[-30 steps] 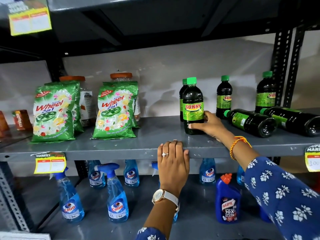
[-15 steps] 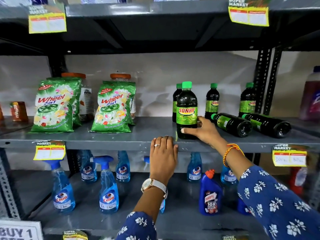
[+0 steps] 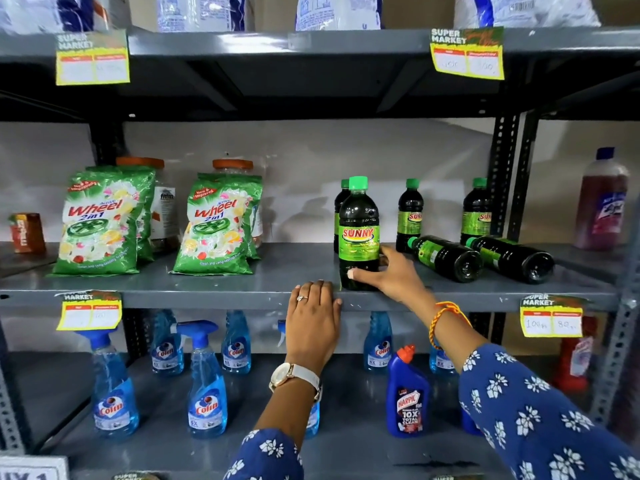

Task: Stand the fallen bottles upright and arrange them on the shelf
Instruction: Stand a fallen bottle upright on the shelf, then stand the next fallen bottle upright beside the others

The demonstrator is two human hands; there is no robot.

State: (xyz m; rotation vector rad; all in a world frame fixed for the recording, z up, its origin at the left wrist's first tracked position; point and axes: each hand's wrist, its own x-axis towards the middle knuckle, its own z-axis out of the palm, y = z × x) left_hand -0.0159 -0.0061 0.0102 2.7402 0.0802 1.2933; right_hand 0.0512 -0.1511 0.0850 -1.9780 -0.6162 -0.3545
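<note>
Right hand (image 3: 391,275) kept its grip on the front bottle (image 3: 358,237), thumb across the base, fingers behind. The bottle stood upright at the front edge of the middle shelf (image 3: 207,289), same as half a second before; the hand had barely shifted. Only the view had changed: camera tilted up, so the top shelf and its price tags came in. My read: this bottle was placed, and the hand was steadying it or about to release.

Left hand (image 3: 313,320) lay flat over the shelf lip, holding nothing, fingers together.

Three more bottles stood upright behind: one (image 3: 343,209) right behind the front one, one (image 3: 409,216) mid-shelf, one (image 3: 477,213) by the post. Two fallen bottles (image 3: 446,256) (image 3: 512,258) lay on their sides just right of the hand, caps toward the back, side by side. Those two were still to do.

Readable text: "SUNNY" on the bottle labels; "Wheel 2in1" with "New & Improved" on the green detergent bags (image 3: 100,220); "Colin" on the blue spray bottles (image 3: 207,393) below; "HARPIC 10X TOTAL CLEAN" on the dark blue bottle (image 3: 408,403); "SUPER MARKET" price tags (image 3: 550,317), one reading roughly 100 and 80.
</note>
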